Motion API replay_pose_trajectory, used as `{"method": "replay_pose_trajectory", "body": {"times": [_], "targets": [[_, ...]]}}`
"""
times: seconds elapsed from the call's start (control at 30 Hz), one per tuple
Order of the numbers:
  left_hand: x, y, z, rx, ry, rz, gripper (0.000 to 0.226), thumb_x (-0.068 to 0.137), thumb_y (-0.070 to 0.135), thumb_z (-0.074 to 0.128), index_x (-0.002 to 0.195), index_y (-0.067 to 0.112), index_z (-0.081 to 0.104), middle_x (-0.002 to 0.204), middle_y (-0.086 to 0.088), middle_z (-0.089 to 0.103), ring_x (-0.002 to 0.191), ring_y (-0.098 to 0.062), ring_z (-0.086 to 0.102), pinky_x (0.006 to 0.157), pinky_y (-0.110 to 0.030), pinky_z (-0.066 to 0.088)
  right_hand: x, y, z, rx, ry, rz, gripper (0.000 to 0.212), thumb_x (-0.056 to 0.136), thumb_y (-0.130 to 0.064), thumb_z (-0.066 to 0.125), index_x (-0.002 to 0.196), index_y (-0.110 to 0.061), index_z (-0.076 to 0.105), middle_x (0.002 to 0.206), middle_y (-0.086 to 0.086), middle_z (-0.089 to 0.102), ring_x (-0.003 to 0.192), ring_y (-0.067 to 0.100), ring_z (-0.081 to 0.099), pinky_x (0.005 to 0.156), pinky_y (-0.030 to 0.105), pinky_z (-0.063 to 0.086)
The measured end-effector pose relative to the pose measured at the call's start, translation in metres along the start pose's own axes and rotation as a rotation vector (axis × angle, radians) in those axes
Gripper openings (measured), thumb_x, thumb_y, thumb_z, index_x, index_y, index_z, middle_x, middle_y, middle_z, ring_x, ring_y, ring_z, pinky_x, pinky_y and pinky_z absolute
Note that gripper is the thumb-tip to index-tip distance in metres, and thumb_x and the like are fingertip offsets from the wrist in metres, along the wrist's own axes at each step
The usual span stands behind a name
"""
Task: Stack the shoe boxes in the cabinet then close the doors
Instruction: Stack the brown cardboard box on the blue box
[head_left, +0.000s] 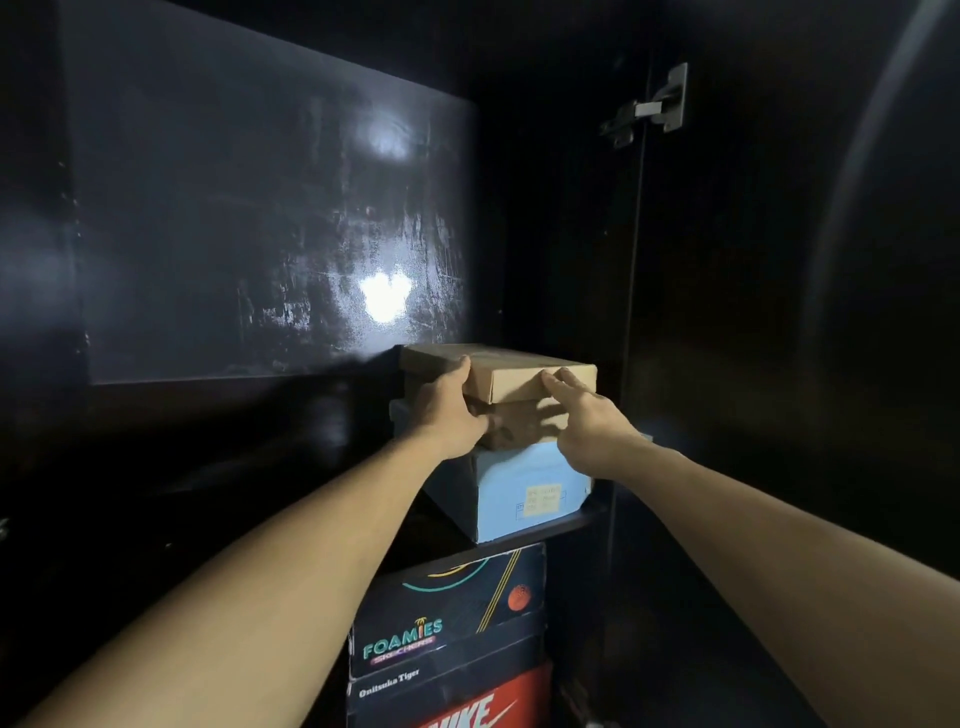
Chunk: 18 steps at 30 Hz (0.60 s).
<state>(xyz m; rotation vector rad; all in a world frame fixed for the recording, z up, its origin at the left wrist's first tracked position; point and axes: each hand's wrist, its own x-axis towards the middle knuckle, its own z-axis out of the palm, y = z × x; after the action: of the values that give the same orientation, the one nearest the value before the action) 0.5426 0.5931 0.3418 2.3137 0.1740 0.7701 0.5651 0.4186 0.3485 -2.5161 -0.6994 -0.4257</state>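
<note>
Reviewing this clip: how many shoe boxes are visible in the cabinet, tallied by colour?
Brown cardboard box: 1
Light blue box: 1
Dark Foamies box: 1
Black Onitsuka Tiger box: 1
Red Nike box: 1
Total: 5

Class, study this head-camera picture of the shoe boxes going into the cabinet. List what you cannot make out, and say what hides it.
- Head view: the print on the pale label of the blue box is too small to read.
- The red box is cut off by the bottom edge.
- The cabinet door and the shelf's left part are lost in darkness.
- The left hand covers the brown box corner.
</note>
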Motion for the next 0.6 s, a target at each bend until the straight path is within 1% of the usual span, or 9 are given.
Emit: {"method": "replay_pose_trajectory", "body": {"times": [0.1, 0.17, 0.2, 0.27, 0.33, 0.4, 0.47, 0.53, 0.6], "targets": [[-0.006, 0.002, 0.002, 0.195, 0.072, 0.024, 0.063, 0.081, 0.030, 0.073, 0.136, 0.024, 0.044, 0.119, -0.005, 0.065, 0.112, -0.030, 0.059, 0.087, -0.033, 0.047, 0.002, -0.002, -0.004, -0.008, -0.072, 0.001, 0.075, 0.089, 0.005, 0.038, 0.155, -0.027, 0.018, 0.161, -0.007, 0.015, 0.140, 0.028, 0.033, 0.103, 0.036, 0.044], [-0.011, 0.002, 0.004, 0.248, 0.098, 0.035, 0.056, 0.077, 0.032, 0.077, 0.123, 0.022, 0.047, 0.115, -0.004, 0.065, 0.109, -0.031, 0.059, 0.079, -0.034, 0.045, -0.001, -0.002, -0.008, 0.006, -0.092, 0.012, 0.073, 0.091, 0.004, 0.038, 0.154, -0.026, 0.020, 0.158, -0.003, 0.024, 0.134, 0.028, 0.040, 0.092, 0.029, 0.049], [-0.014, 0.003, 0.005, 0.241, 0.107, 0.038, 0.055, 0.075, 0.031, 0.079, 0.120, 0.019, 0.049, 0.116, -0.005, 0.063, 0.110, -0.030, 0.058, 0.075, -0.031, 0.041, -0.002, -0.001, -0.010, 0.020, -0.091, 0.019, 0.072, 0.091, 0.003, 0.038, 0.154, -0.027, 0.022, 0.157, 0.000, 0.027, 0.129, 0.028, 0.046, 0.079, 0.023, 0.049], [-0.019, 0.005, 0.006, 0.244, 0.132, 0.033, 0.056, 0.074, 0.031, 0.079, 0.119, 0.015, 0.051, 0.122, -0.008, 0.057, 0.116, -0.030, 0.053, 0.080, -0.032, 0.042, -0.005, 0.002, -0.014, 0.036, -0.097, 0.036, 0.070, 0.090, 0.002, 0.038, 0.153, -0.027, 0.026, 0.154, 0.007, 0.034, 0.101, 0.020, 0.058, 0.058, 0.016, 0.036], [-0.026, 0.009, 0.004, 0.250, 0.175, 0.050, 0.054, 0.075, 0.033, 0.077, 0.119, 0.015, 0.052, 0.126, -0.008, 0.051, 0.121, -0.029, 0.047, 0.093, -0.038, 0.042, -0.010, 0.007, -0.019, 0.041, -0.097, 0.068, 0.068, 0.089, -0.001, 0.037, 0.151, -0.027, 0.031, 0.147, 0.012, 0.042, 0.071, 0.010, 0.049, 0.053, 0.017, 0.033], [-0.033, 0.014, 0.004, 0.235, 0.195, 0.092, 0.049, 0.076, 0.032, 0.075, 0.117, 0.015, 0.054, 0.125, -0.006, 0.051, 0.120, -0.027, 0.048, 0.090, -0.038, 0.043, -0.021, 0.009, -0.028, 0.037, -0.086, 0.101, 0.064, 0.089, -0.003, 0.039, 0.149, -0.026, 0.034, 0.143, 0.013, 0.045, 0.077, 0.016, 0.054, 0.055, 0.020, 0.041], [-0.037, 0.019, 0.007, 0.145, 0.140, 0.147, 0.040, 0.074, 0.031, 0.075, 0.109, 0.018, 0.060, 0.119, -0.002, 0.059, 0.112, -0.023, 0.055, 0.079, -0.031, 0.046, -0.037, 0.010, -0.039, 0.019, -0.070, 0.132, 0.059, 0.091, -0.007, 0.046, 0.147, -0.023, 0.037, 0.143, 0.011, 0.047, 0.097, 0.024, 0.062, 0.070, 0.027, 0.053], [-0.044, 0.028, 0.014, 0.072, -0.018, 0.173, 0.038, 0.068, 0.036, 0.078, 0.101, 0.023, 0.064, 0.112, 0.000, 0.065, 0.101, -0.021, 0.061, 0.078, -0.028, 0.050, -0.055, 0.010, -0.053, -0.030, -0.067, 0.151, 0.050, 0.093, -0.014, 0.053, 0.143, -0.018, 0.045, 0.139, 0.009, 0.052, 0.116, 0.026, 0.058, 0.090, 0.030, 0.050], [-0.052, 0.039, 0.023, 0.113, -0.218, 0.172, 0.050, 0.064, 0.046, 0.080, 0.103, 0.022, 0.061, 0.110, -0.002, 0.062, 0.096, -0.023, 0.061, 0.082, -0.037, 0.055, -0.074, 0.015, -0.067, -0.079, -0.086, 0.172, 0.041, 0.092, -0.020, 0.058, 0.133, -0.015, 0.057, 0.128, 0.008, 0.061, 0.114, 0.025, 0.060, 0.093, 0.031, 0.050]]}}
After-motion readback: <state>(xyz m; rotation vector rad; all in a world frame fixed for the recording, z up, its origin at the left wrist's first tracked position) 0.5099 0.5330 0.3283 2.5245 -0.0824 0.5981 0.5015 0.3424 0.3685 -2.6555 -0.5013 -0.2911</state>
